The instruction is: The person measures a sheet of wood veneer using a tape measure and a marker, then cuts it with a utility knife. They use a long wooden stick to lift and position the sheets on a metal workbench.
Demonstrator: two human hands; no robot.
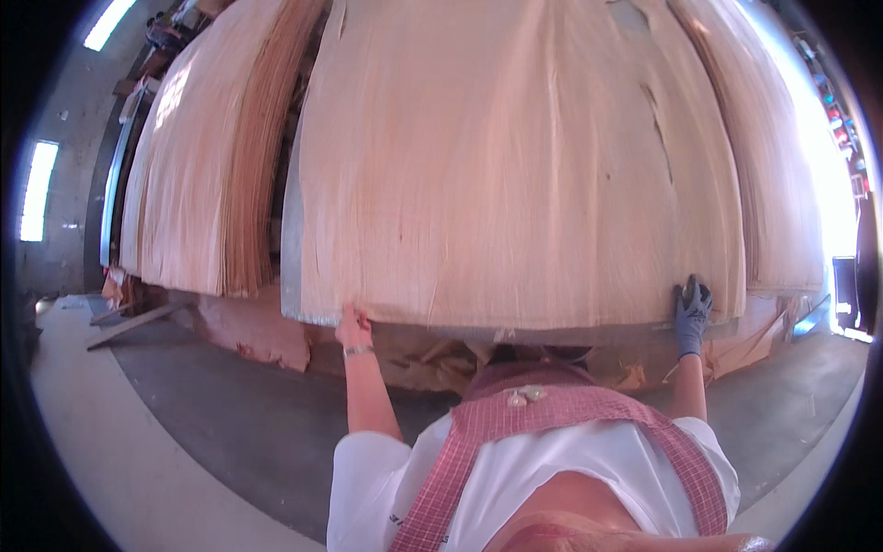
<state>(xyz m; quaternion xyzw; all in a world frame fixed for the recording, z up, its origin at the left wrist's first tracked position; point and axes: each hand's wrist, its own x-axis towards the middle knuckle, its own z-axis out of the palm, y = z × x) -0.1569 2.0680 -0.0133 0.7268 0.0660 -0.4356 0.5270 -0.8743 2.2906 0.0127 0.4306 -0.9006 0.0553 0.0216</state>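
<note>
A wide, pale wood veneer sheet (515,184) lies before me, with dark splits near its right side and faint ripples along the grain. At its near left corner my bare left hand (354,329), with a band on the wrist, is closed on the edge. My right hand (692,308), in a grey-blue glove with dark fingertips, rests on top of the sheet by the near right corner, fingers extended. A grey board edge (292,248) shows under the sheet on the left.
Thick veneer stacks stand on the left (198,175) and right (782,175). Torn brown sheeting (262,322) hangs below them. A wooden strip (133,327) juts out at the lower left, above the grey floor (230,405). Bright windows (39,190) are in the left wall.
</note>
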